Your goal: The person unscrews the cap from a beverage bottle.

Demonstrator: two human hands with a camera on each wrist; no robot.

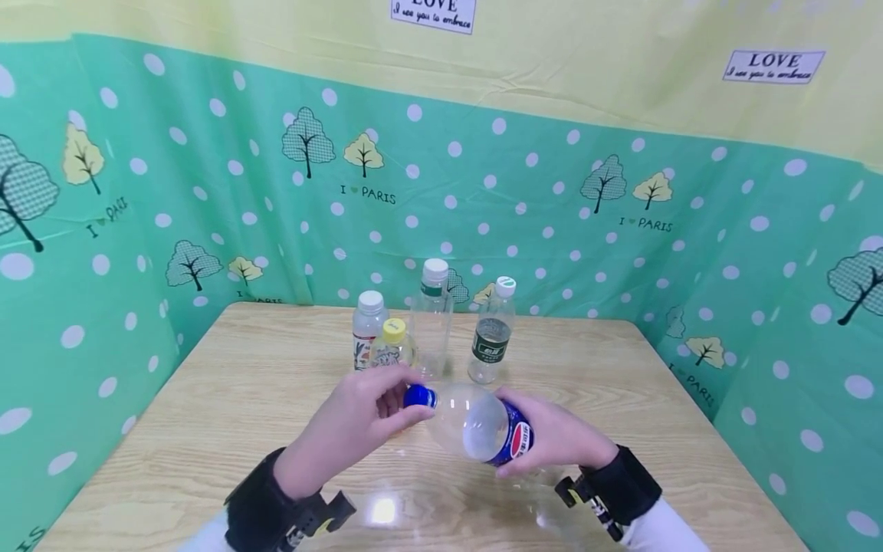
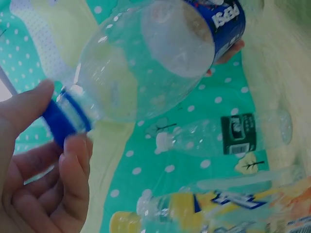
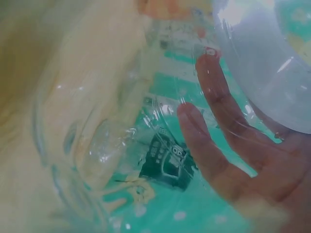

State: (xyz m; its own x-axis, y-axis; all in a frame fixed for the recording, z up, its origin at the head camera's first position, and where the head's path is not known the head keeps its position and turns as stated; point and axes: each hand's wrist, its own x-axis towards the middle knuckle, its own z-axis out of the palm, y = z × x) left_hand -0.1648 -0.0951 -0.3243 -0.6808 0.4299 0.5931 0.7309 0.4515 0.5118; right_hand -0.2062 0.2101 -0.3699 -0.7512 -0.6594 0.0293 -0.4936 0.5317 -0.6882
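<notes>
A large clear Pepsi bottle [image 1: 455, 414] with a blue label [image 1: 517, 435] lies tilted on its side in front of me, its neck toward the left. My right hand [image 1: 560, 435] grips it around the label, and the bottle's body fills much of the right wrist view. At the neck, my left hand [image 1: 348, 422] pinches the blue cap [image 2: 63, 121] between thumb and fingers. The cap sits at the bottle's mouth. Through the clear plastic, fingers of the right hand [image 3: 228, 121] show spread along the bottle.
Several capped bottles stand behind the hands: a white-capped one [image 1: 362, 333], a yellow-capped one [image 1: 393, 349], a tall clear one [image 1: 431, 322] and a green-labelled one [image 1: 490, 337]. They stand on the wooden table [image 1: 262, 360]. A patterned green curtain [image 1: 483, 230] hangs around the table.
</notes>
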